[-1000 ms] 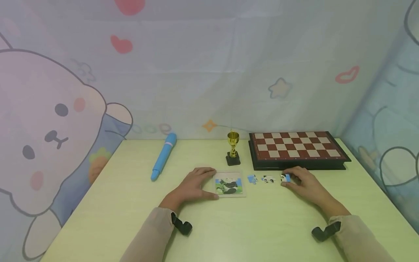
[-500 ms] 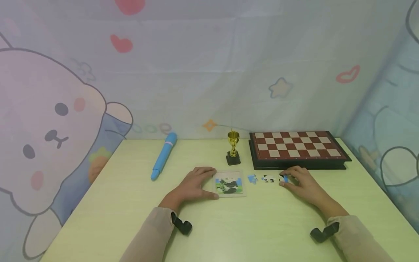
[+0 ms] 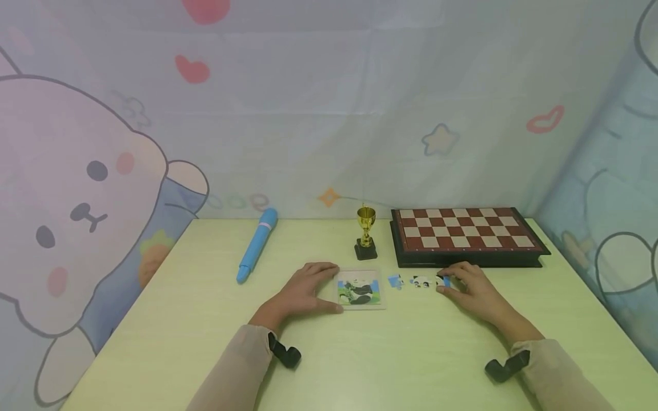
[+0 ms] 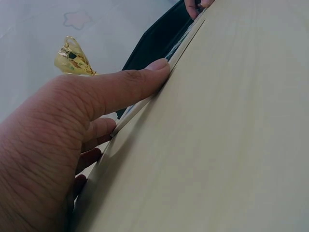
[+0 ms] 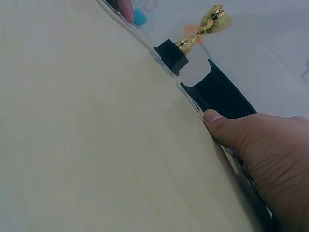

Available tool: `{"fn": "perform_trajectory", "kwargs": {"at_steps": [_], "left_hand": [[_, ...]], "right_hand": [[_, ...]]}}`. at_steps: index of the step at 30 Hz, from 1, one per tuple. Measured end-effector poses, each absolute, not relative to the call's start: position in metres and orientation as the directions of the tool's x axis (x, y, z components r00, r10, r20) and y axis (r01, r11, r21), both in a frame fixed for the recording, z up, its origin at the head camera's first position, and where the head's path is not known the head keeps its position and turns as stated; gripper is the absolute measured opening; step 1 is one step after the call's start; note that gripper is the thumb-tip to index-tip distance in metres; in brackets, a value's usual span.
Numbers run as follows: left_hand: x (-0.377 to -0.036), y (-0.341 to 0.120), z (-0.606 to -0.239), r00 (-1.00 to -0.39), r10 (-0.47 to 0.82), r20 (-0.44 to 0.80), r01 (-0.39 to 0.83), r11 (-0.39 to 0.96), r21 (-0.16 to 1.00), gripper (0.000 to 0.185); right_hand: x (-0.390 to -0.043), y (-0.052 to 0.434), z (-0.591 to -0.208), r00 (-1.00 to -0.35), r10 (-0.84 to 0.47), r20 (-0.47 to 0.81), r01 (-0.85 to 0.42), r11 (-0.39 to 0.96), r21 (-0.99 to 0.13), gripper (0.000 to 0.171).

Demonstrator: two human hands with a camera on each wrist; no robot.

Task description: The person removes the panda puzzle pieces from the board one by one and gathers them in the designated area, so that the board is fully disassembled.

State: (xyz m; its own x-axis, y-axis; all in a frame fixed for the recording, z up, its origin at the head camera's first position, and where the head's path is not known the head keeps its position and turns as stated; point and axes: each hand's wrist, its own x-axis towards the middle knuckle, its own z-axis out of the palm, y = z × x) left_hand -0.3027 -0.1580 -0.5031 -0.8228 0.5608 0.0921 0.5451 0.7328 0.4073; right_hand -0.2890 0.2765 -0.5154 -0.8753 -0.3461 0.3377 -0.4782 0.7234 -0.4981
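Note:
A small panda puzzle board (image 3: 360,290) lies flat on the pale green table (image 3: 205,331). My left hand (image 3: 308,288) grips its left side, the thumb (image 4: 145,72) along the near edge and the fingers curled at the far edge. Right of the board lie a blue loose piece (image 3: 394,281) and a panda piece (image 3: 422,281). My right hand (image 3: 465,285) pinches a third piece (image 3: 442,281) between thumb (image 5: 215,118) and forefinger, flat on the table, close beside the panda piece.
A small gold trophy (image 3: 366,234) stands just behind the board. A folded chessboard (image 3: 462,231) lies at the back right, right behind my right hand. A blue pen (image 3: 256,244) lies at the back left. Cartoon-printed cloth walls surround the table.
My right hand has slid its piece a little to the left, closer to the panda piece. The left hand and the board have not moved.

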Motion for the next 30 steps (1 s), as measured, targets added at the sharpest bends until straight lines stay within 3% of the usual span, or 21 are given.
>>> {"fn": "perform_trajectory", "kwargs": {"at_steps": [5,8,12,17,24,30], "left_hand": [[-0.302,-0.16,-0.503,-0.825,0.558,0.087,0.542,0.739,0.401,0.098],[-0.302,-0.16,-0.505,-0.828,0.555,0.085,0.538,0.742,0.401,0.098],[-0.303,-0.159,-0.505,-0.827,0.557,0.078,0.537,0.741,0.403,0.099],[-0.306,-0.16,-0.504,-0.825,0.559,0.085,0.544,0.743,0.389,0.1],[-0.305,-0.158,-0.502,-0.815,0.571,0.101,0.56,0.73,0.391,0.097],[-0.303,-0.159,-0.504,-0.817,0.566,0.112,0.561,0.734,0.384,0.097]], "right_hand": [[-0.288,0.267,-0.516,-0.866,-0.299,0.4,-0.484,0.698,-0.527,0.028],[-0.288,0.249,-0.515,-0.821,-0.292,0.491,-0.551,0.633,-0.544,0.017],[-0.286,0.201,-0.515,-0.745,-0.38,0.548,-0.661,0.526,-0.534,0.012],[-0.287,0.133,-0.51,-0.711,-0.514,0.48,-0.701,0.463,-0.542,0.021],[-0.299,0.085,-0.509,-0.712,-0.571,0.409,-0.701,0.545,-0.46,0.042],[-0.3,0.082,-0.513,-0.739,-0.552,0.388,-0.673,0.631,-0.385,0.041]]}}
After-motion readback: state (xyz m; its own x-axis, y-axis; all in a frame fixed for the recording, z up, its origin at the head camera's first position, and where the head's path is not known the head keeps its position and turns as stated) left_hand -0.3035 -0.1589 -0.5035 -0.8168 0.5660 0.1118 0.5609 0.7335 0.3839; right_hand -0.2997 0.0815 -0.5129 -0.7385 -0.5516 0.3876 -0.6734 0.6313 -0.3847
